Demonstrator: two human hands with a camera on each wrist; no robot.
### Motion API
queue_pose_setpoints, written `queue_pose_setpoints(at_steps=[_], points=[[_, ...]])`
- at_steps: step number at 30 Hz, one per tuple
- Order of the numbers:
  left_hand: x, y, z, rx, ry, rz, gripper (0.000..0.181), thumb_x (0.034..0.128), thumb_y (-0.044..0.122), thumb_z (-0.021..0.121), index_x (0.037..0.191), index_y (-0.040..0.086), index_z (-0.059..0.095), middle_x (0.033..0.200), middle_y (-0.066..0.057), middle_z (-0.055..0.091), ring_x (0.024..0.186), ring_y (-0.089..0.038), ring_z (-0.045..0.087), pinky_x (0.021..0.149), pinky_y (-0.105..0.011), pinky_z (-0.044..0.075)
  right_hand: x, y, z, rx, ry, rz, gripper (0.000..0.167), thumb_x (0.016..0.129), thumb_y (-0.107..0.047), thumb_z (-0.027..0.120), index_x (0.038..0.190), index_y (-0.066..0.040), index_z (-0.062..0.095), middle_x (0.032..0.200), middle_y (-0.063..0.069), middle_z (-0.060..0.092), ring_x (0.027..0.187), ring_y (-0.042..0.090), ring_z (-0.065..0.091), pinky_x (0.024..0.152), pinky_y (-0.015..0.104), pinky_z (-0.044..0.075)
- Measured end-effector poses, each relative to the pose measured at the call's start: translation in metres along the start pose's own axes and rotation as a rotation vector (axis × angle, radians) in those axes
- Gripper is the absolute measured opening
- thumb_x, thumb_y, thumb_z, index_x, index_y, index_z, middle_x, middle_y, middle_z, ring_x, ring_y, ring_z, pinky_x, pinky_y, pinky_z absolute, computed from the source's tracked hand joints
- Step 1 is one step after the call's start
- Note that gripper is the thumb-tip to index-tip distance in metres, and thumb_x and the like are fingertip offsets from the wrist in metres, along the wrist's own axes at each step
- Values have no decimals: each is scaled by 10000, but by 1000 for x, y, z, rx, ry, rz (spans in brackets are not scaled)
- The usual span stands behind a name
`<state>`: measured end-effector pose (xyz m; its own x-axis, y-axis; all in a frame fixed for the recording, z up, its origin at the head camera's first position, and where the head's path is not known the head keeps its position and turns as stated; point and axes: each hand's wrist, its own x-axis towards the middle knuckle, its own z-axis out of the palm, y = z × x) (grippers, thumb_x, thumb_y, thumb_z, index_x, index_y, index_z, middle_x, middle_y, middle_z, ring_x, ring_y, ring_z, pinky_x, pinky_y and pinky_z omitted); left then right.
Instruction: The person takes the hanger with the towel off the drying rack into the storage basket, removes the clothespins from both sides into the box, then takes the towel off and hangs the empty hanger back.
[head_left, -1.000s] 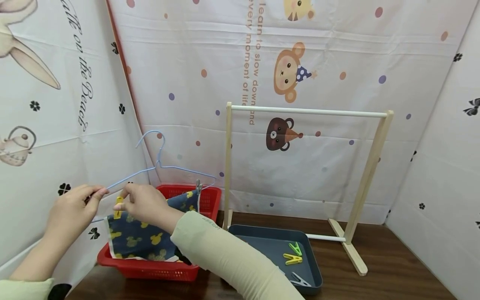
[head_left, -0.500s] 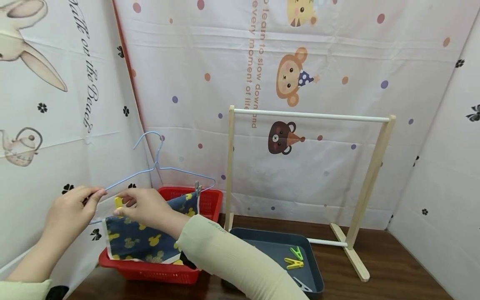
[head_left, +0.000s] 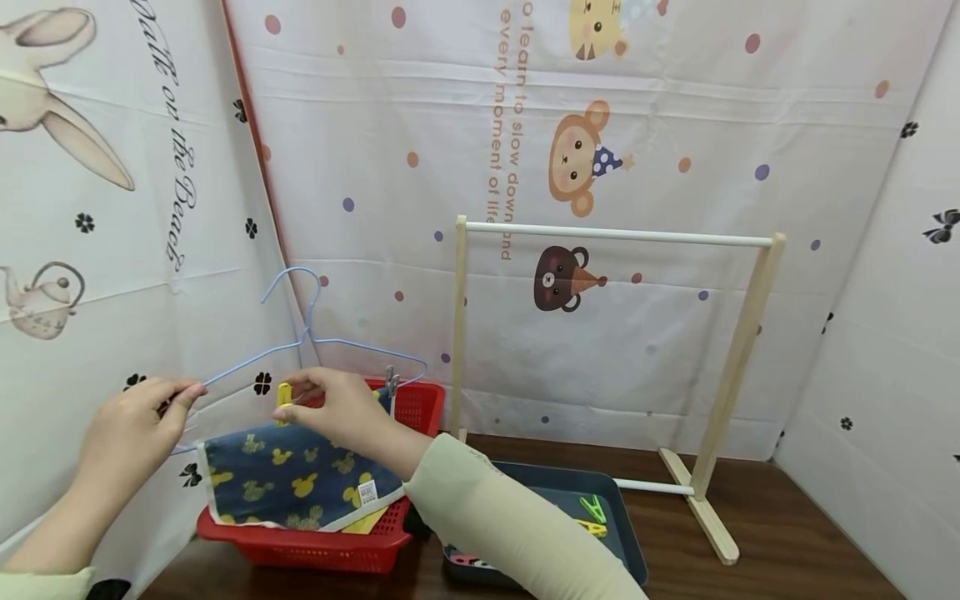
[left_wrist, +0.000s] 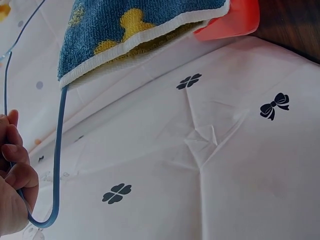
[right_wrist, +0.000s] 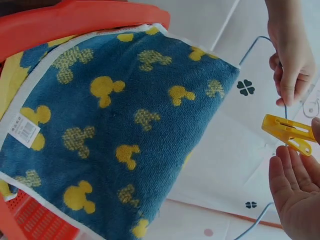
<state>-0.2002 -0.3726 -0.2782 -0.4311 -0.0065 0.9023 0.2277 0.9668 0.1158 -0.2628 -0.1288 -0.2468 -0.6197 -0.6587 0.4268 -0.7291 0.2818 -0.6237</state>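
Observation:
A blue wire hanger [head_left: 367, 345] is gripped at its left end by my left hand [head_left: 131, 429], fingers curled round the wire. Over its lower bar drapes a blue towel with yellow mouse-head shapes [head_left: 300, 483]; a grey clip [head_left: 392, 380] sits at the towel's right end. My right hand [head_left: 341, 408] pinches a yellow clothespin [head_left: 284, 403] above the towel's upper edge. In the right wrist view the clothespin [right_wrist: 287, 132] is between thumb and fingers, apart from the towel [right_wrist: 115, 115]. The left wrist view shows the hanger's curved end [left_wrist: 56, 165] beside my left hand [left_wrist: 17, 175].
Under the towel stands a red basket [head_left: 300, 546] with more cloth in it. A dark tray [head_left: 626, 533] holds a green clothespin [head_left: 593, 508], a yellow one [head_left: 594, 527] and other items partly behind my right sleeve. Behind stands a wooden rack with a white rod [head_left: 622, 234].
My right hand has moved right with the yellow clothespin, away from the towel's left end. More of the towel shows, including a white label. The left hand has barely shifted.

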Motion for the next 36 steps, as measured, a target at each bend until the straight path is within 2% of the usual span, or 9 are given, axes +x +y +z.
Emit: queue_pose_setpoints(at_steps=[3,7,11,13,15,18,25,32,36], points=[[-1,0,-2,12,-18,-7,162,942,74,694,896,-68,759,767,-202,716,690,-395,598,571,-259,395,-6,5,-5,29,7,20,396,933,-266,764,1299,-138,680,1128,6,751,933,-48,640,795,76,506],[-1,1,-3,20,-31,-12,153,939,68,697,901,-68,757,774,-205,715,704,-405,600,581,-356,441,-16,13,-10,61,15,41,375,927,-267,771,1271,-140,692,1111,5,752,907,-58,631,806,96,522],[1,1,-3,13,-16,-6,152,938,66,694,898,-66,760,777,-209,719,712,-405,603,585,-322,430,-26,22,-14,71,6,71,377,920,-282,778,1260,-143,694,1110,-9,752,892,-63,625,809,114,528],[1,0,-4,12,-9,-4,153,937,70,695,894,-60,764,767,-197,719,649,-298,598,569,-257,391,-31,27,-16,82,-5,84,387,919,-283,778,1266,-138,688,1108,-13,751,891,-63,624,807,118,533],[2,0,-4,16,-6,-2,152,936,70,694,895,-58,766,766,-195,721,637,-280,594,564,-245,383,-35,31,-18,92,-12,89,397,919,-276,776,1277,-133,683,1113,-7,751,887,-61,621,804,118,536],[2,0,-5,18,-8,-6,156,936,74,692,894,-57,767,769,-194,724,599,-139,564,557,-231,375,-41,37,-22,109,-16,87,405,924,-264,769,1291,-122,676,1125,20,752,893,-55,622,813,117,539],[1,1,-5,24,-18,-13,182,952,90,684,902,-67,763,808,-221,731,715,-388,610,562,-272,406,-52,52,-32,122,13,88,388,930,-241,760,1284,-102,682,1137,65,749,951,-9,642,872,123,527],[1,3,-5,33,-32,-9,167,951,74,676,920,-66,761,809,-226,733,721,-427,617,582,-481,466,-63,66,-46,101,51,139,369,936,-237,756,1273,-104,684,1150,86,741,989,145,699,843,204,588],[2,3,-4,26,-16,-1,176,955,88,676,910,-57,763,808,-219,735,724,-422,621,579,-372,449,-70,73,-54,79,70,142,366,947,-234,742,1271,-77,678,1166,120,736,1024,204,700,872,266,602]])
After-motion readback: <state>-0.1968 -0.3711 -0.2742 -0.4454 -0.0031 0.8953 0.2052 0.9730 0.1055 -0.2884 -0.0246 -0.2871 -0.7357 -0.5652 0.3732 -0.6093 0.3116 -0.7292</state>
